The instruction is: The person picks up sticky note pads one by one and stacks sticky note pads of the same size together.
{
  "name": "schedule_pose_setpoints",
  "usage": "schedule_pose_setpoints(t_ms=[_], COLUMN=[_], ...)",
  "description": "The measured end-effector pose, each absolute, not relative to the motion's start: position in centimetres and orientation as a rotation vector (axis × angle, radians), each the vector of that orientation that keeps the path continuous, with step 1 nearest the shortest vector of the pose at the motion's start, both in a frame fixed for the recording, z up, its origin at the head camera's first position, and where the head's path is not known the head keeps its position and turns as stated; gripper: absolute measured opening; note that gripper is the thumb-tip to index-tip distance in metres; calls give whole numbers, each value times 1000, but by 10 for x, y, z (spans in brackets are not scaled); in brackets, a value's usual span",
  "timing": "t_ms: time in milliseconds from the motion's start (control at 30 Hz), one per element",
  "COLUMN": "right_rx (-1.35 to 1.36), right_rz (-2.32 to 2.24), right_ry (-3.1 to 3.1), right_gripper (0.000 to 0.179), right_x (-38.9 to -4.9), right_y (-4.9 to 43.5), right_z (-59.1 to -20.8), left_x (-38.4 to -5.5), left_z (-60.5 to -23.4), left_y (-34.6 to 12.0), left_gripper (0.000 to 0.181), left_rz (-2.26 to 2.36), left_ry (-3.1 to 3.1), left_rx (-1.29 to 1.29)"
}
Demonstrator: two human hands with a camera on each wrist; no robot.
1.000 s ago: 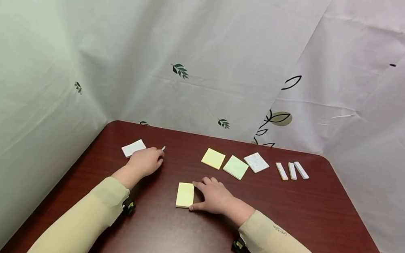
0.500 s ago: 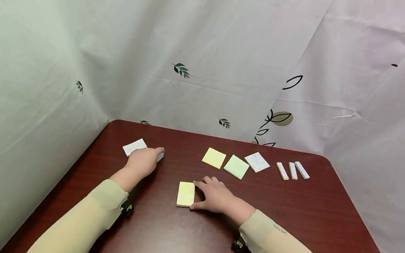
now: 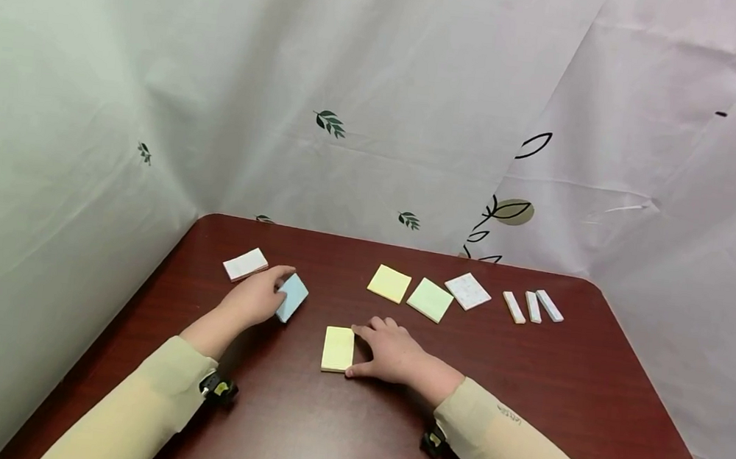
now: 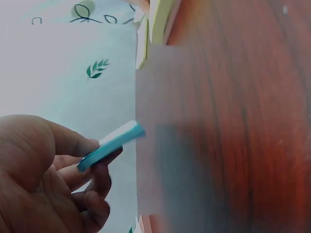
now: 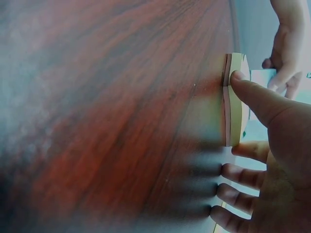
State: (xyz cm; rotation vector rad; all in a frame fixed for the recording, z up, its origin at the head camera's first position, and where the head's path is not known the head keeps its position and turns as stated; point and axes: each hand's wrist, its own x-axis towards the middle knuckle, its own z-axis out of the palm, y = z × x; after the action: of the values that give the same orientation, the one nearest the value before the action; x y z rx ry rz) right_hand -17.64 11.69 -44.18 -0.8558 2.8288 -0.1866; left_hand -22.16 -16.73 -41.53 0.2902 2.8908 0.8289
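My left hand (image 3: 253,298) pinches a light blue sticky note pad (image 3: 293,298) between thumb and fingers, and holds it tilted over the left of the table. The left wrist view shows the blue pad (image 4: 112,146) edge-on, the thumb on top and fingers beneath. A yellow sticky note pad (image 3: 338,349) lies flat mid-table. My right hand (image 3: 394,354) rests at its right side, thumb at the near corner and forefinger at the far one. In the right wrist view these two digits span the yellow pad (image 5: 235,119); the other fingers are spread on the table.
A white pad (image 3: 246,263) lies behind my left hand. Further back are a yellow pad (image 3: 389,283), a pale green pad (image 3: 431,299) and a patterned white pad (image 3: 468,291). Three narrow strips (image 3: 533,307) lie at the right. Patterned cloth (image 3: 381,98) hangs behind the table (image 3: 322,432).
My left hand has picked up the blue pad and drawn it slightly toward me, tilting its face into view. The right hand and the yellow pad have stayed put.
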Motion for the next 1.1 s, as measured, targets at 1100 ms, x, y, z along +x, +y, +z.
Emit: schedule_pose_setpoints(t_ms=[1100], right_rx=[-849], right_rz=[-186], right_ry=[2838], right_gripper=[84], right_x=[-176], right_y=[118], right_z=[-445], left_x=[-173], left_z=[-433], left_y=[-142], left_gripper=[53], left_rz=[731], left_ry=[2824], left_rx=[282])
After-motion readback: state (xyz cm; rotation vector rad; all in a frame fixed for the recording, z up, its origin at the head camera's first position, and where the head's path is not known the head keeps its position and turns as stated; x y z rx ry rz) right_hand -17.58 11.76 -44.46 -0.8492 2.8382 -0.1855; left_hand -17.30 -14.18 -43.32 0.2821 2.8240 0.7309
